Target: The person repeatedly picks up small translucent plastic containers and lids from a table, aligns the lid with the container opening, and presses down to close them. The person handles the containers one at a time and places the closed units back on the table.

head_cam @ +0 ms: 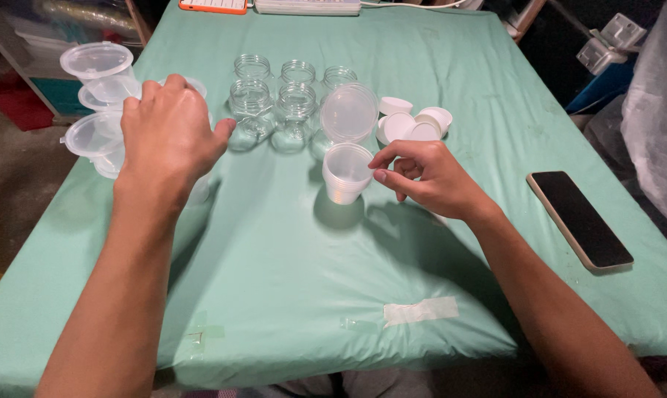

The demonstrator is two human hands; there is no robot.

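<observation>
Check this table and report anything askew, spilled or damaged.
Nothing spilled or broken. One clear round lid leans tilted against the jars rather than lying flat, and the white caps sit in a loose heap.

A single head-worn camera looks steeply down and forward over the green-covered desk [422, 88]. It sits close, with both forearms reaching in from the bottom edge.

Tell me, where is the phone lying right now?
The black phone lies face up on the green table cover at the right side, beyond the right hand and apart from the white lids.
</observation>
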